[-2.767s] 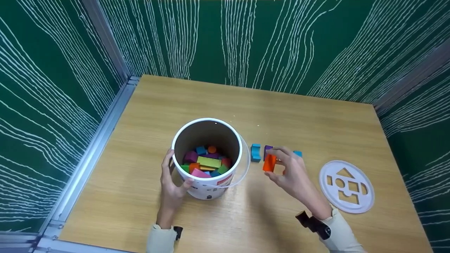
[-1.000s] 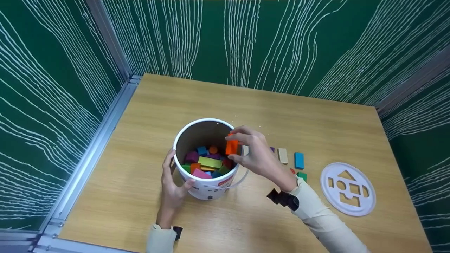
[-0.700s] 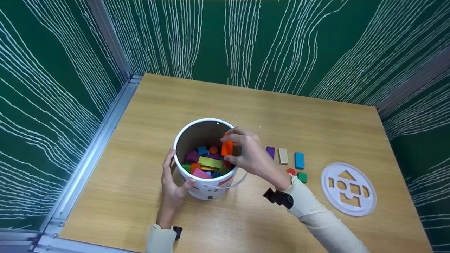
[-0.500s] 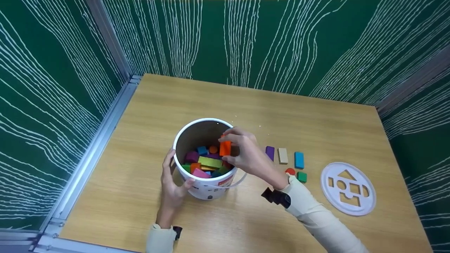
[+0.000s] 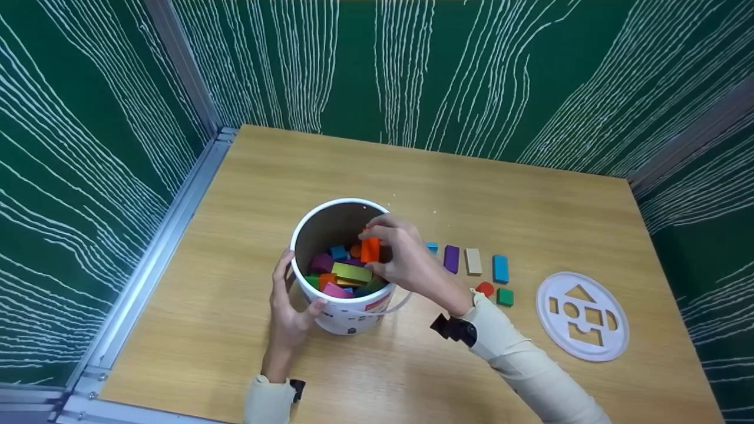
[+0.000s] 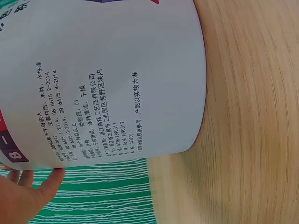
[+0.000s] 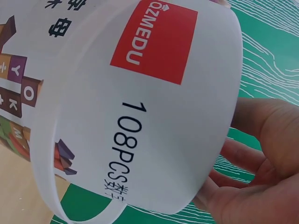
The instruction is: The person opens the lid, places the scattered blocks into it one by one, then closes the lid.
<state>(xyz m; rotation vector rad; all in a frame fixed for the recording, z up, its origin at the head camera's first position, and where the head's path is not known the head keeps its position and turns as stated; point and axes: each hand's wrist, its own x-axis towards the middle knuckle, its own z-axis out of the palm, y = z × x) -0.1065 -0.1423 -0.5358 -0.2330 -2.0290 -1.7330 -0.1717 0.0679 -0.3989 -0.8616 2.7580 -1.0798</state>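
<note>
A white bucket (image 5: 344, 323) stands on the table with several coloured toy blocks (image 5: 351, 272) inside. My left hand (image 5: 288, 321) holds the bucket by its left side, thumb at the front rim; the left wrist view shows its fingertips against the printed wall (image 6: 107, 93). Between thumb and fingers, my right hand (image 5: 406, 259) pinches an orange block (image 5: 370, 249) inside the bucket's mouth, above the other blocks. In the right wrist view the bucket's wall (image 7: 154, 107) hides that block, and the right hand (image 7: 261, 163) reaches past the rim.
Right of the bucket lie a purple block (image 5: 452, 259), a cream block (image 5: 473, 261), a blue block (image 5: 500, 268), a red round piece (image 5: 485, 288) and a green block (image 5: 505, 297). A white lid (image 5: 554, 318) with cut-out shapes lies farther right. Green panels (image 5: 353, 70) enclose the table.
My right hand has carried the orange block left from the table, over the rim and into the bucket's mouth. The left hand has stayed on the bucket.
</note>
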